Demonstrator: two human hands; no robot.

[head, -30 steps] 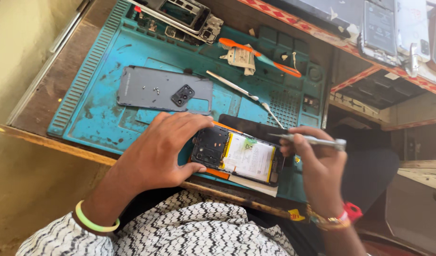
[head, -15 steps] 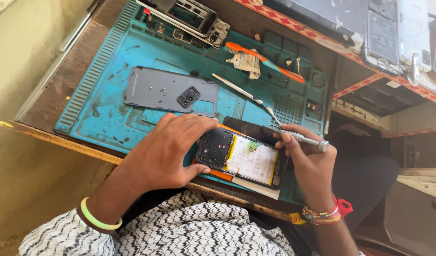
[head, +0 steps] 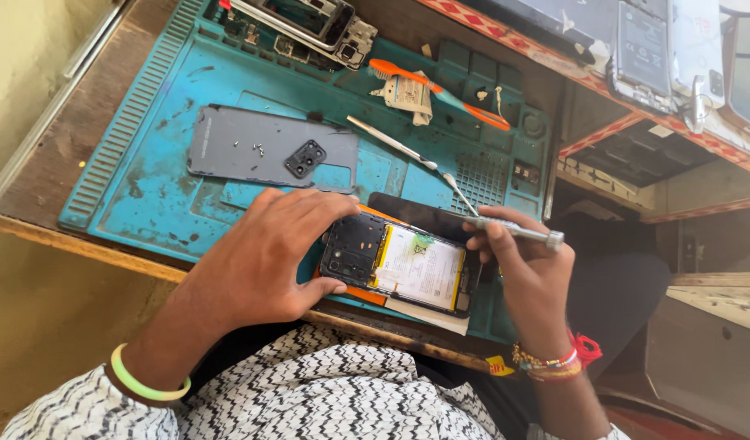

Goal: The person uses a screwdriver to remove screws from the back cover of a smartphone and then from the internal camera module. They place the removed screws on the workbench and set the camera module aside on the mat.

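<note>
Grey plastic back cover [head: 269,151] flat on scuffed teal ribbed mat [head: 147,195]; left hand [head: 265,253] grips opened phone [head: 399,265], glossy battery exposed, at bench edge; right hand [head: 526,269] pinches slim metal screwdriver [head: 513,231].

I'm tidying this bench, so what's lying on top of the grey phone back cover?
A few tiny screws lie on the grey plastic back cover, left of its camera cutout. Whatever is beneath the cover is hidden.
</note>
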